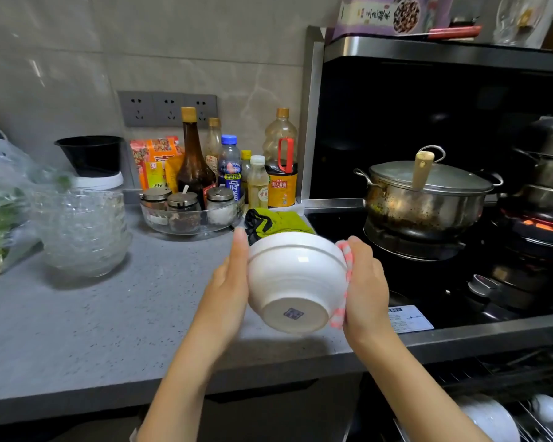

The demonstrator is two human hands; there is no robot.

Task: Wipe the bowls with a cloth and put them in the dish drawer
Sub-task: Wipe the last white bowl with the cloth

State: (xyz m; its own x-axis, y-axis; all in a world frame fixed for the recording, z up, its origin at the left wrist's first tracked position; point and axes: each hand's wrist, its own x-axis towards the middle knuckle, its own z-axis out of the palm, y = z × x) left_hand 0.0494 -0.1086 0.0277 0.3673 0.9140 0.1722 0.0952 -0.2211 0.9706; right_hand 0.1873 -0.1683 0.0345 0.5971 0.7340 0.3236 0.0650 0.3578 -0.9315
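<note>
I hold a white bowl (pixel 292 275) over the counter's front edge, tilted so that its stamped base faces me. My left hand (pixel 230 282) presses flat against its left side with straight fingers. My right hand (pixel 364 282) grips a pink-and-white checked cloth (pixel 348 260) against the bowl's right side and rim. At the bottom right the dish drawer (pixel 537 425) stands open, with white bowls (pixel 489 419) in its wire rack.
On the grey counter (pixel 93 314) stand a stack of glass bowls (pixel 80 231), a bag of greens (pixel 0 202), a condiment tray (pixel 189 215) with bottles behind it, and a green cloth (pixel 278 223). To the right are a lidded steel pot (pixel 425 196) and a lit burner (pixel 537 224).
</note>
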